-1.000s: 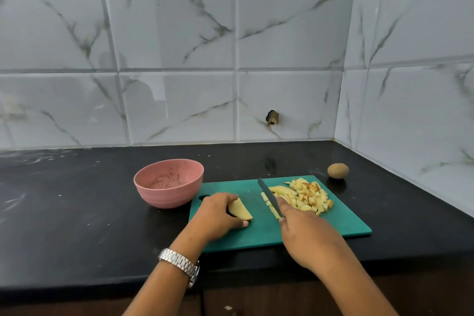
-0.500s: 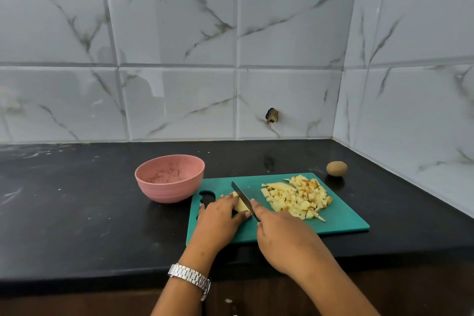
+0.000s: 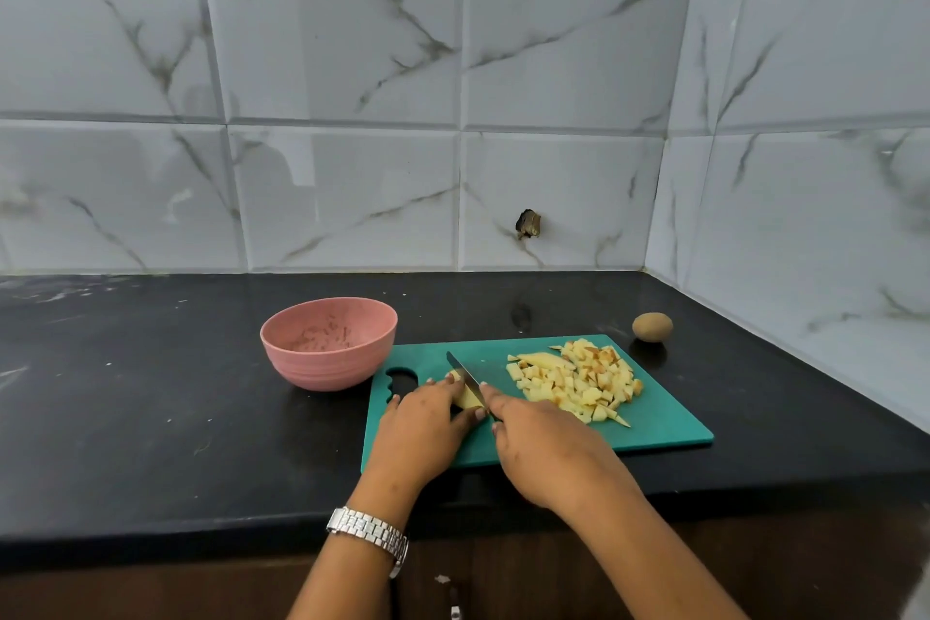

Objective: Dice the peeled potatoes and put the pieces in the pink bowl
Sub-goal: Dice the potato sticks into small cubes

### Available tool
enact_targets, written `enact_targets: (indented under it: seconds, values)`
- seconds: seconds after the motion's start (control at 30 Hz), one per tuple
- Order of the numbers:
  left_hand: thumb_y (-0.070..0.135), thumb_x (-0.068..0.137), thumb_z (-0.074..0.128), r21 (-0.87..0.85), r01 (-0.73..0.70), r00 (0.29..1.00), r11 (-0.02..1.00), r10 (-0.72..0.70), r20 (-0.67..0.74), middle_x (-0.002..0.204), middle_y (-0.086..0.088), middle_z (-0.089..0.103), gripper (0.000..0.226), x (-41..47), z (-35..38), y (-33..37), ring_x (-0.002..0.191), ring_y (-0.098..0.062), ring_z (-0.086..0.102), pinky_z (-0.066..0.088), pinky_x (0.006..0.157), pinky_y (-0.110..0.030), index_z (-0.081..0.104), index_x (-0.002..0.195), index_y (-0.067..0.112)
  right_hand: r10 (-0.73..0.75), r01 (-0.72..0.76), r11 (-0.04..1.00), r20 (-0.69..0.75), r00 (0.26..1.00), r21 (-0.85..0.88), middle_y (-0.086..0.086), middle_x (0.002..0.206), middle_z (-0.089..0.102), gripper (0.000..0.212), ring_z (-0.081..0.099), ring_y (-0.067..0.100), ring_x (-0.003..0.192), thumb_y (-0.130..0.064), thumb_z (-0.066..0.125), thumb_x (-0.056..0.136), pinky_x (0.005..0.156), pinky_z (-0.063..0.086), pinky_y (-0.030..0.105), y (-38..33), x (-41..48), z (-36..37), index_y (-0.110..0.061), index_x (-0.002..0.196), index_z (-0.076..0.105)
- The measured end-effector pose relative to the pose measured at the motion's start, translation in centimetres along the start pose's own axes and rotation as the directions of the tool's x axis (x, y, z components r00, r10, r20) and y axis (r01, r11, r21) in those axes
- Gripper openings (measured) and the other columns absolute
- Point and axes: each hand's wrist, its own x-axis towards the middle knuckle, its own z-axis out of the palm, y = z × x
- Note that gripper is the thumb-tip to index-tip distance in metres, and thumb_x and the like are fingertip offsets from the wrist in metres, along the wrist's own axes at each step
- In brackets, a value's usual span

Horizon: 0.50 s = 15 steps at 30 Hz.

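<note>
From the head camera: a second ago my knife (image 3: pixel 465 375) was over by the dice (image 3: pixel 578 380), and my hands were apart. Now my right hand (image 3: pixel 543 443) has brought the blade across to the potato (image 3: pixel 465 397), the last chunk, which my left hand (image 3: pixel 422 423) pins to the board (image 3: pixel 664 428) with curled fingers. The two hands sit close together, the right wrapped round the knife handle. I read this as the next round of cuts starting. Nothing has gone into the bowl (image 3: pixel 327 350) yet, which stands just left of the board with only a few specks inside.

My left fingers cover most of the chunk, so I can't tell its shape or whether the edge has bitten in. The handle is buried in my right fist. The brown potato (image 3: pixel 652 326) in the corner looks unpeeled, but it's too small to be sure.
</note>
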Motion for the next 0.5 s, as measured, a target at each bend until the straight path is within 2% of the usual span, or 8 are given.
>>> enact_targets:
  seconds: [0.2,0.33,0.5]
  values:
    - [0.040,0.098,0.043,-0.022,-0.005,1.000,1.000,0.005,-0.028,0.152,0.005,0.037,0.050,0.0,0.2,-0.3,0.143,-0.015,0.027,0.024,0.116,-0.041,0.035,0.146,0.029,0.043,-0.041,0.997,0.025,0.999,-0.058,0.009,0.131,0.054,0.065,0.057,0.025,0.114,-0.016,0.040,0.104,0.082,0.046,0.036,-1.6,1.6,0.2,-0.034,0.158,0.009]
    - [0.036,0.098,0.045,-0.010,-0.018,0.999,1.000,0.018,0.027,0.149,0.000,0.040,0.046,0.4,0.1,-0.5,0.141,-0.020,0.030,0.025,0.115,-0.041,0.041,0.143,0.026,0.062,-0.056,0.994,0.060,0.996,-0.094,0.010,0.133,0.054,0.073,0.056,0.027,0.117,-0.007,0.041,0.100,0.087,0.046,0.037,-1.8,1.0,0.2,-0.032,0.158,0.003]
    - [0.036,0.098,0.047,-0.022,-0.017,0.999,1.000,0.018,0.034,0.153,0.002,0.034,0.050,0.8,0.0,-0.6,0.143,-0.021,0.027,0.023,0.116,-0.038,0.037,0.146,0.023,0.050,-0.045,0.997,0.090,0.995,-0.057,0.008,0.122,0.055,0.070,0.057,0.024,0.109,-0.011,0.037,0.102,0.077,0.041,0.034,-0.9,-1.3,0.7,-0.033,0.157,-0.001]
